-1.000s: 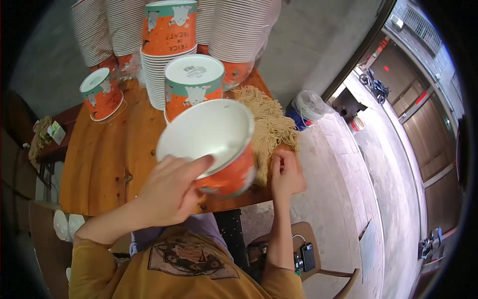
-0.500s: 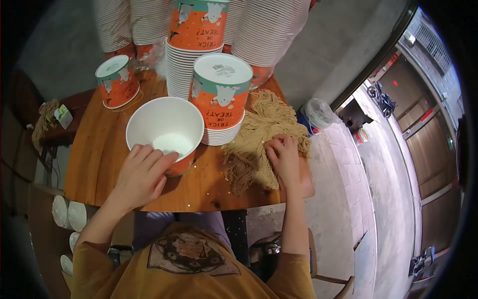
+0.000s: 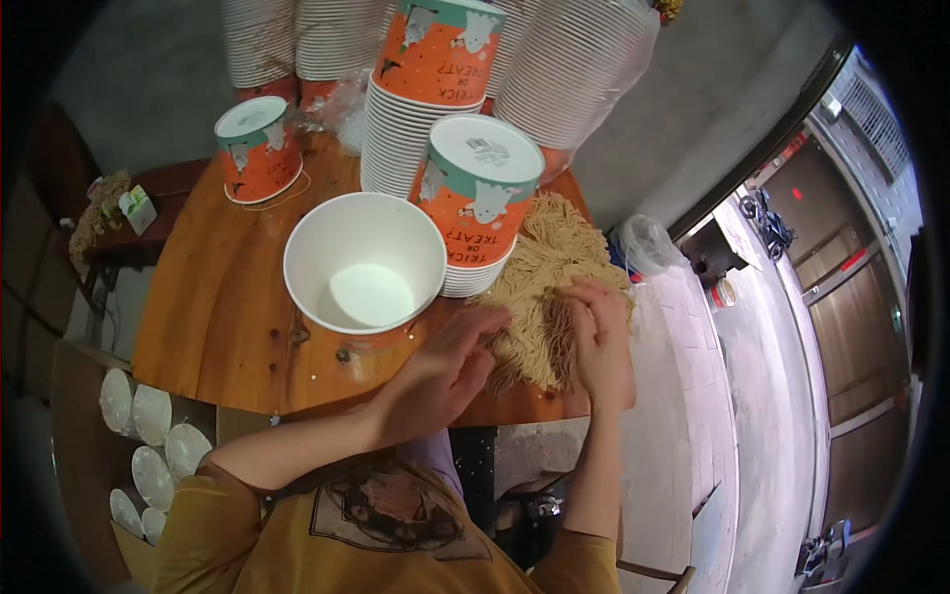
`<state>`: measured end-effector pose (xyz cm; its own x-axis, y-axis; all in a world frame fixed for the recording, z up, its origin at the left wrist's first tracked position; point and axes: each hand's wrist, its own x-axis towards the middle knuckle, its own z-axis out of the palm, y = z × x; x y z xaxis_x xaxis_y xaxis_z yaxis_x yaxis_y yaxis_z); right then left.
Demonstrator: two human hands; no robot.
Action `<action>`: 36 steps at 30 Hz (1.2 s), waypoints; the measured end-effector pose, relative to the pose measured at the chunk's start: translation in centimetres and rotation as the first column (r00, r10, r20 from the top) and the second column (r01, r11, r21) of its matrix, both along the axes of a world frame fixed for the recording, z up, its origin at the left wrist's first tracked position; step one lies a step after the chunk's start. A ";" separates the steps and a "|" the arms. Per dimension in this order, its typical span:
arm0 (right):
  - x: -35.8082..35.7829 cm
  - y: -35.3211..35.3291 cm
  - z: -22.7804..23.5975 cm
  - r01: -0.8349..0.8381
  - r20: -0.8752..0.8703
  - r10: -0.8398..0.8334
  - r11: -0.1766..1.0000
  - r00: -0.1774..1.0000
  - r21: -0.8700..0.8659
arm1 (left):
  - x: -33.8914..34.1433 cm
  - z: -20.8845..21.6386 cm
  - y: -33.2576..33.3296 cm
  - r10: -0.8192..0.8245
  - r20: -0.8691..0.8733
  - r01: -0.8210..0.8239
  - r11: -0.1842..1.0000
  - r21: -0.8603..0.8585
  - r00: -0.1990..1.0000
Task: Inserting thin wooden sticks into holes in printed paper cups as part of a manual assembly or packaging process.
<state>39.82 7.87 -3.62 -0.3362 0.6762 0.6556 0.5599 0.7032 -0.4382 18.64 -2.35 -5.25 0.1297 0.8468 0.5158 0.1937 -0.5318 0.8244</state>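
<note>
A pile of tan twisted string [image 3: 534, 337] lies at the table's right front corner. My left hand [image 3: 450, 371] is at the near left edge of the pile, its thumb and fingers apart. On the pile's right side rests my right hand [image 3: 602, 346], its fingers spread over the strands. I see nothing gripped in either hand. Left of the string, a large paper bucket [image 3: 327, 247] with a white inside stands upright, mouth up. Behind my left hand is a short stack of upside-down orange and green paper buckets [image 3: 480, 198].
A tall bucket stack [image 3: 435, 59] and several plastic-wrapped stacks [image 3: 569, 79] stand at the back. One upturned bucket [image 3: 257, 158] is at the far left of the wooden table [image 3: 218, 317]. Lower left, a carton holds wrapped white rolls [image 3: 153, 475]. A bin [image 3: 643, 243] stands beyond the right edge.
My left hand has let go of the open bucket's rim and moved right to the string. My right hand stays on the pile, its fingers now more stretched. The view has shifted slightly.
</note>
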 end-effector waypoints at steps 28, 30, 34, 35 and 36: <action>-6.5 -8.1 0.2 -0.244 0.083 0.246 0.969 0.966 -0.032 | -1.6 -1.2 -3.7 0.025 0.243 0.065 0.932 -0.355 0.970; -7.3 -8.3 -0.2 -0.274 0.111 0.273 0.962 0.956 -0.001 | -3.4 -1.7 -4.9 0.051 0.240 0.057 0.904 -0.423 0.969; -8.9 -9.0 -1.8 -0.369 0.009 0.374 0.918 0.927 -0.146 | -7.8 0.2 -7.5 0.057 -0.178 -0.132 0.888 -0.440 0.982; -9.3 -9.1 -2.1 -0.417 -0.001 0.423 0.894 0.906 -0.163 | -8.5 0.3 -8.0 0.083 -0.245 -0.184 0.887 -0.423 0.966; -10.0 -9.4 -2.1 -0.426 -0.003 0.432 0.890 0.902 -0.164 | -9.1 0.2 -8.3 0.107 -0.311 -0.233 0.885 -0.403 0.944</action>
<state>29.82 -1.53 -5.76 -0.6360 0.5545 0.5366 0.2352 0.8016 -0.5497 9.57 -10.66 -5.01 0.0455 0.9970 0.0627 0.4984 -0.0770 0.8635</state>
